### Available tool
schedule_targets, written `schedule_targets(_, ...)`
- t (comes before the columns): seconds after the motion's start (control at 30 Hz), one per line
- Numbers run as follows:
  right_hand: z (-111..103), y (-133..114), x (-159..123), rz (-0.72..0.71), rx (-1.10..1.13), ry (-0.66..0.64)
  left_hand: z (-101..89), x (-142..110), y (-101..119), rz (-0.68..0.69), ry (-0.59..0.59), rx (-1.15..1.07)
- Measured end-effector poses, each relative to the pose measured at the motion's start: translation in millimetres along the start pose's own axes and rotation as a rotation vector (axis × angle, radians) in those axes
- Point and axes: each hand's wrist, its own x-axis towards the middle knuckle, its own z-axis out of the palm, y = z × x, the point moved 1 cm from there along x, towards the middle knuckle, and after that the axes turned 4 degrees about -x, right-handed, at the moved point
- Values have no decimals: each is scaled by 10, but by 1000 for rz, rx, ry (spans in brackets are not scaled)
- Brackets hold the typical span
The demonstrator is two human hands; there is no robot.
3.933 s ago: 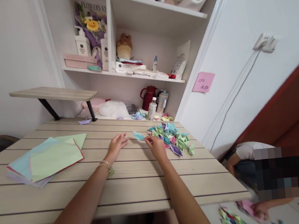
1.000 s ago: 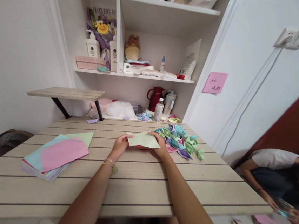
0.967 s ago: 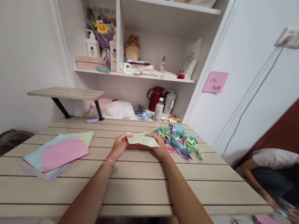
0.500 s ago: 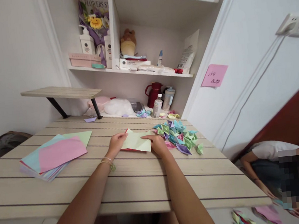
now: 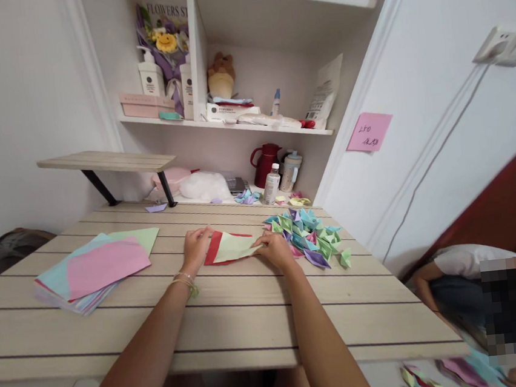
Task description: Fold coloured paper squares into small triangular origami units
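Note:
In the head view, a pale green sheet of paper [image 5: 233, 246] lies over a red sheet of paper [image 5: 212, 248], which shows along the left side and the edges. My left hand [image 5: 197, 248] is closed on the red sheet's upper left corner. At the other end, my right hand [image 5: 275, 248] pinches the right edge of the green sheet, which bends up a little there. A pile of folded paper boats [image 5: 310, 234] in green, blue, purple and pink sits just right of my right hand.
Coloured paper sheets [image 5: 105, 263] are stacked on the left of the slatted table [image 5: 234, 323]. A raised wooden shelf [image 5: 106, 160] stands behind them. A bottle [image 5: 271, 184] and a red jug [image 5: 266, 164] are at the back. A person [image 5: 469, 258] crouches at lower right beside more papers.
My right hand has shifted the green sheet to the right, uncovering a red strip on the left. My left hand has moved slightly left. The other person's arm has moved.

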Motion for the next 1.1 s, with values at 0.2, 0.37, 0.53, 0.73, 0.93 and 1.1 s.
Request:
schedule_targets(0.2,12,45,13,-62,147,-73,6,-10,-25,34,-45,52)
schedule_targets(0.37,3,57,50,-6,219,82,37,-24,-37,-95,-108,-92)
schedule_targets(0.53,66,60,54,237,445,131,93,-95,45,-198,-364,-210)
schedule_targets(0.73,137,-19,87,278,692,237,158,-174,69,-117,-470,-278)
schedule_targets(0.93,231,-100,109,279,854,272,188,-140,84,-86,-306,-398)
schedule_targets(1.1,294,-151,107,266,959,357,181,-131,115,-108,-176,-496)
